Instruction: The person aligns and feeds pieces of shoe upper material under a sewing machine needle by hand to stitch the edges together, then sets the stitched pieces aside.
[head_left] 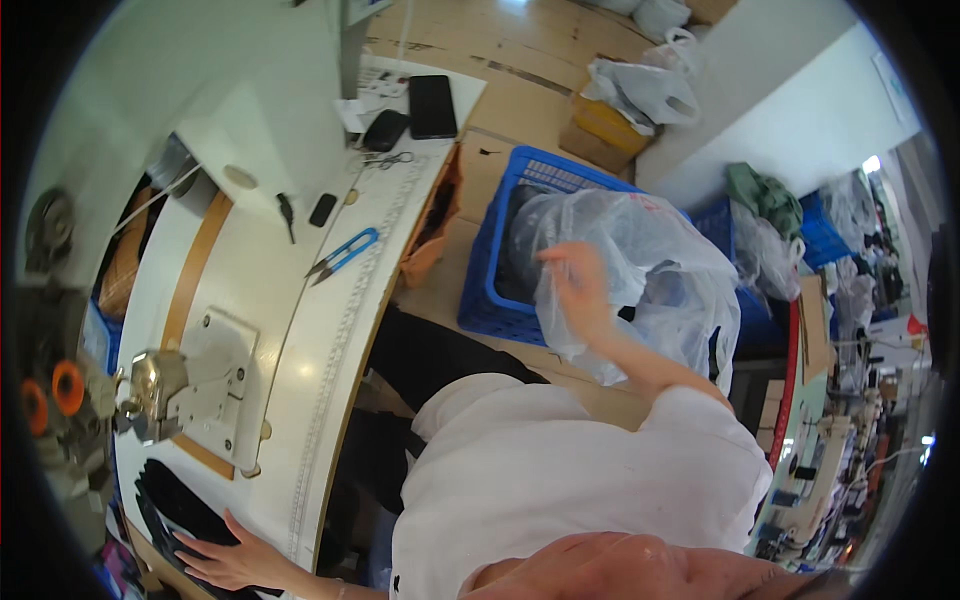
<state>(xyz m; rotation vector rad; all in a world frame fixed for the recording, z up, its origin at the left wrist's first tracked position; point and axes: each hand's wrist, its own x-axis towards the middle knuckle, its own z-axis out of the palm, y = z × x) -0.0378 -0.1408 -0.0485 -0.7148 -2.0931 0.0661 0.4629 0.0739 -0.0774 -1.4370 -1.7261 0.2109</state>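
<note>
At the lower left, my left hand (225, 562) lies with its fingers spread on a pile of black, flat, fabric-like pieces (185, 500) on the white sewing table (310, 370). To the right, my right hand (580, 285) is at a clear plastic bag (640, 235), its fingers bent together against the film. That bag bulges out of a blue plastic crate (483, 265), with dark contents showing through. A blue-handled thread snipper (343, 255) rests on the table between my hands. Beside it is a sewing machine's metal plate (222, 385).
Toward the table's far end lie a black phone (432, 107), a black mouse-shaped object (385, 130) and small scissors (392, 160). An orange cloth pouch (435, 225) hangs at the table's edge. Beyond the crate, white bags (640, 90) sit on a cardboard box (597, 135) beside a white pillar (770, 90).
</note>
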